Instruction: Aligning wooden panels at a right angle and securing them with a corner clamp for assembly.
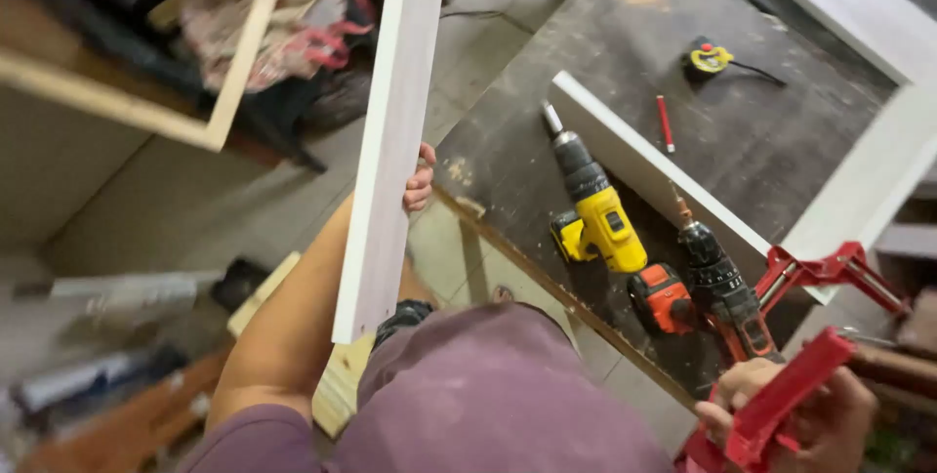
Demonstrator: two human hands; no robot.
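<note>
The white board [390, 131] stands upright left of centre, the left hand [420, 180] wrapped round its edge. The right hand [810, 414] — lower right — grips a red clamp [781, 395] beside two drills [600, 219] on the workbench [761, 141]; likely fitting comes next.

No packages, signs or screens show. The only label is a small dark patch on the side of the yellow drill [600, 224], lying on the bench at centre right of the frame.

Left arm extends up frame centre-left; left hand [420, 180] fingers curled closed. Right hand [815, 414], lower right, apparently clenched in a closed grip.
</note>
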